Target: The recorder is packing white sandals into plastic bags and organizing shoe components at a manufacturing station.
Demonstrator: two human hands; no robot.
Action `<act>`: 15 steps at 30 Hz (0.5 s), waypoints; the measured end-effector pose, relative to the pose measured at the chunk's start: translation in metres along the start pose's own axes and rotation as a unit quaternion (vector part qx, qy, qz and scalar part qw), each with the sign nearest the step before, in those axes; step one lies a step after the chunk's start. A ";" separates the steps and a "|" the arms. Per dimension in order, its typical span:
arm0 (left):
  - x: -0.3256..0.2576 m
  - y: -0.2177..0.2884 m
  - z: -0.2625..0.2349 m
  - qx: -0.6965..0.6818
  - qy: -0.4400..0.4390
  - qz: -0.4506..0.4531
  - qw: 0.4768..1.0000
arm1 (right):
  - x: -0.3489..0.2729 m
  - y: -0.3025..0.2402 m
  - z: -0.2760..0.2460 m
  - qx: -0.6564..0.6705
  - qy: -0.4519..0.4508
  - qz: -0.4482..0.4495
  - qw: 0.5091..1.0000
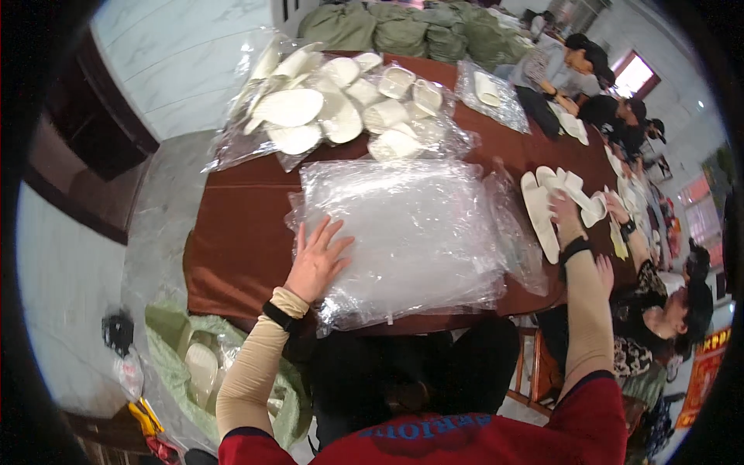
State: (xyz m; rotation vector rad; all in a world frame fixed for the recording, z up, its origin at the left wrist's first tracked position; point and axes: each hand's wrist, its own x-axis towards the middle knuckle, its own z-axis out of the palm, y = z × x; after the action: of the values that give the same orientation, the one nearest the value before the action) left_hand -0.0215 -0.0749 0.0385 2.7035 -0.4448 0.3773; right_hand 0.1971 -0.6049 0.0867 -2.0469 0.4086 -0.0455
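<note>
A stack of clear plastic bags [403,232] lies flat on the table in front of me. My left hand [315,262] rests on its left edge, fingers spread and holding nothing. Off to the right, my right hand [567,213] is closed on a white slipper [540,217] among a small group of slippers. Its fingers curl at the slipper's side and partly hide their own grip. Next to that group, a co-worker's hand [617,208] touches another white slipper [595,209].
Bagged white slippers [298,108] are heaped at the far side of the brown-covered table [232,256]. Another bagged pair [487,89] lies to their right. A green woven sack [174,341] with slippers stands on the floor at my left. Several co-workers sit along the right.
</note>
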 end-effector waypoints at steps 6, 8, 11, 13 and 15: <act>0.000 -0.009 0.004 -0.066 0.050 -0.065 0.994 | -0.124 0.005 0.031 -0.246 -0.250 -0.411 0.842; -0.009 -0.010 0.001 -0.110 0.074 -0.086 0.987 | -0.175 -0.010 0.041 -0.343 -0.228 -0.369 0.833; -0.013 -0.011 0.003 -0.134 0.076 -0.087 0.984 | -0.175 -0.010 0.052 -0.419 -0.165 -0.328 0.831; -0.010 -0.007 0.001 -0.151 0.085 -0.071 0.982 | -0.167 -0.017 0.053 -0.320 -0.109 -0.322 0.884; -0.013 -0.007 0.003 -0.165 0.088 -0.071 0.980 | -0.190 -0.067 0.077 -0.292 -0.107 -0.348 0.885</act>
State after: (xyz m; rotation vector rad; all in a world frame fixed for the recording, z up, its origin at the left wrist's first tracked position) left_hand -0.0296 -0.0665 0.0291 2.3390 -0.2361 0.4547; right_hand 0.0517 -0.4526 0.1327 -2.6636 -0.5376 -0.1431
